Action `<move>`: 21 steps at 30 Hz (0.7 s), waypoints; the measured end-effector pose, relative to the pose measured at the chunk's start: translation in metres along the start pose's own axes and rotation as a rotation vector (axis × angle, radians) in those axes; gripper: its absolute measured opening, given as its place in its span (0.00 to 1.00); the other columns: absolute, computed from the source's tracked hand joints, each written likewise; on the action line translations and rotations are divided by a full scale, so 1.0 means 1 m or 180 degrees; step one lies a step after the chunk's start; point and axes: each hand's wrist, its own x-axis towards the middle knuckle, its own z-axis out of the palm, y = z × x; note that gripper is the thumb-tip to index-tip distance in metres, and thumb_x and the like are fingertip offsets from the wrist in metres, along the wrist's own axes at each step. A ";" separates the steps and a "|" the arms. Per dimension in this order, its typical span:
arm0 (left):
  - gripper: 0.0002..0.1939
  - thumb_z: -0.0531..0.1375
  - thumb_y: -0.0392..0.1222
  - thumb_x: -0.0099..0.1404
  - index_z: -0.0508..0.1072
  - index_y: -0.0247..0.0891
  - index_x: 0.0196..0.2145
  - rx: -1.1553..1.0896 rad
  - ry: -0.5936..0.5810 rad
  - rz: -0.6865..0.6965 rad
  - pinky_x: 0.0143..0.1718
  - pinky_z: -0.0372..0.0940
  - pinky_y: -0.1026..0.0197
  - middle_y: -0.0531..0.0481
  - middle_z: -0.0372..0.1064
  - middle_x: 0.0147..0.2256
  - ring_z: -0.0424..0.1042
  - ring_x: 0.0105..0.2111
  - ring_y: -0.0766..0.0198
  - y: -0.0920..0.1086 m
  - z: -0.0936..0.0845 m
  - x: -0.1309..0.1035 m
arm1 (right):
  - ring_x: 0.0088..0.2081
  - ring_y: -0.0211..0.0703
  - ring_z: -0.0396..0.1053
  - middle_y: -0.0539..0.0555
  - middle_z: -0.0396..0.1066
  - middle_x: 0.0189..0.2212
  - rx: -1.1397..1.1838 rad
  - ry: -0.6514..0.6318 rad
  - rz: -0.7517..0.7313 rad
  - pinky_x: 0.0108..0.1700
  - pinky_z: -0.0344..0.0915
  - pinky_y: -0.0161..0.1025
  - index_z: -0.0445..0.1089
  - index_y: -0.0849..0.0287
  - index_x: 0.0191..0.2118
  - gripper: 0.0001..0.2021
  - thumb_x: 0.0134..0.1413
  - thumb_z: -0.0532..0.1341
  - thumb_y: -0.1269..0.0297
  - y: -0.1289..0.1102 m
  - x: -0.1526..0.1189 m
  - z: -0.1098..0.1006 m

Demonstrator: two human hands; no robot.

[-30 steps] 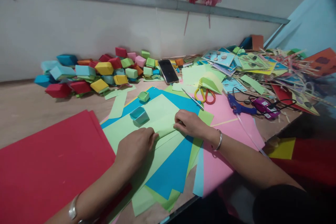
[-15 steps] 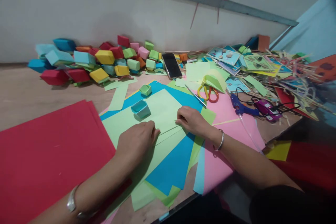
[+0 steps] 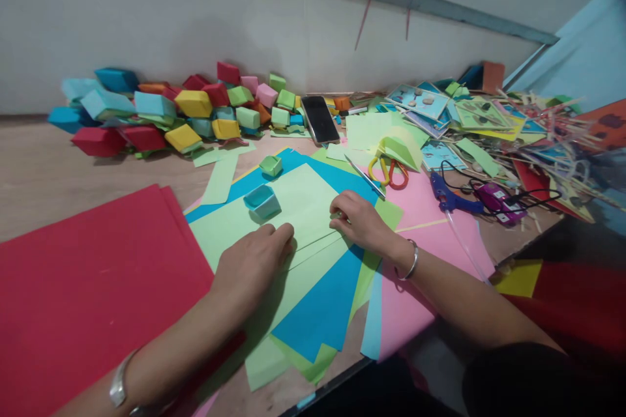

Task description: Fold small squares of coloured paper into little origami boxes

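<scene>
A light green paper sheet lies on a stack of coloured sheets, its near edge running as a line between my two hands. My left hand is closed at the left end of that edge, fingers curled down on the paper. At the right end my right hand is closed in a pinch, thumb and forefinger at the sheet's edge. Just beyond my left hand stands a small open light blue paper box. Behind it is a smaller green paper box.
Large red sheets lie at left. Folded paper boxes are heaped along the wall, beside a phone. To the right are scissors, a pen, a blue glue gun with a cord, pink paper and piled cards and sticks.
My right hand has shifted slightly, its thumb and forefinger looking a little looser at the paper's edge. My left hand stays in nearly the same place.
</scene>
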 end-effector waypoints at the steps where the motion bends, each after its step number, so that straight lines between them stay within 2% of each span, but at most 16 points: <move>1: 0.10 0.49 0.39 0.68 0.70 0.42 0.35 0.0054 0.0002 0.0027 0.24 0.44 0.59 0.46 0.68 0.35 0.68 0.31 0.57 0.000 0.001 0.000 | 0.36 0.41 0.60 0.54 0.65 0.36 -0.0154 0.0032 -0.0145 0.36 0.55 0.37 0.64 0.59 0.34 0.05 0.58 0.60 0.76 0.000 0.000 0.000; 3: 0.11 0.49 0.40 0.69 0.70 0.41 0.34 0.0131 0.0005 0.0056 0.23 0.44 0.59 0.46 0.66 0.36 0.66 0.30 0.59 -0.001 0.002 0.001 | 0.38 0.43 0.59 0.56 0.66 0.37 -0.0639 -0.0005 -0.0575 0.36 0.53 0.39 0.67 0.59 0.35 0.06 0.62 0.56 0.75 -0.003 -0.001 0.002; 6: 0.12 0.47 0.41 0.70 0.69 0.41 0.35 0.0123 -0.0040 0.0103 0.23 0.44 0.60 0.47 0.64 0.35 0.65 0.30 0.60 -0.001 0.000 0.002 | 0.36 0.44 0.57 0.56 0.67 0.34 -0.1397 -0.0316 -0.1374 0.34 0.47 0.41 0.71 0.60 0.36 0.11 0.67 0.52 0.72 -0.015 -0.004 0.003; 8: 0.14 0.46 0.41 0.71 0.69 0.40 0.35 0.0106 -0.0087 0.0111 0.22 0.45 0.60 0.47 0.63 0.36 0.65 0.30 0.60 0.000 -0.002 0.002 | 0.35 0.43 0.57 0.55 0.68 0.33 -0.1689 -0.0502 -0.1645 0.33 0.44 0.42 0.71 0.61 0.41 0.13 0.70 0.50 0.71 -0.026 -0.007 0.001; 10: 0.15 0.45 0.41 0.71 0.70 0.40 0.36 0.0107 -0.0121 0.0085 0.22 0.45 0.60 0.47 0.64 0.36 0.65 0.30 0.60 0.001 -0.004 0.002 | 0.34 0.42 0.57 0.54 0.69 0.33 -0.1860 -0.0647 -0.1623 0.32 0.41 0.43 0.71 0.61 0.45 0.13 0.72 0.49 0.69 -0.036 -0.011 -0.004; 12: 0.14 0.45 0.41 0.72 0.70 0.40 0.36 0.0106 -0.0133 0.0093 0.22 0.45 0.60 0.47 0.64 0.37 0.65 0.31 0.60 0.001 -0.005 0.002 | 0.34 0.41 0.57 0.54 0.69 0.34 -0.1989 -0.0830 -0.1421 0.32 0.39 0.43 0.71 0.60 0.46 0.13 0.72 0.49 0.68 -0.041 -0.015 -0.012; 17: 0.14 0.46 0.39 0.72 0.70 0.40 0.36 0.0072 -0.0120 0.0124 0.23 0.45 0.59 0.47 0.65 0.36 0.65 0.31 0.60 0.000 -0.005 0.001 | 0.36 0.41 0.59 0.54 0.71 0.35 -0.2161 -0.1264 -0.0804 0.33 0.36 0.43 0.74 0.59 0.40 0.08 0.68 0.57 0.69 -0.036 -0.018 -0.033; 21: 0.13 0.49 0.35 0.70 0.73 0.38 0.35 0.0176 0.0024 0.0207 0.26 0.50 0.59 0.45 0.67 0.35 0.67 0.34 0.57 0.000 -0.005 -0.001 | 0.35 0.39 0.59 0.54 0.72 0.35 -0.2071 -0.1328 -0.0655 0.33 0.36 0.43 0.74 0.61 0.34 0.09 0.65 0.58 0.75 -0.031 -0.017 -0.039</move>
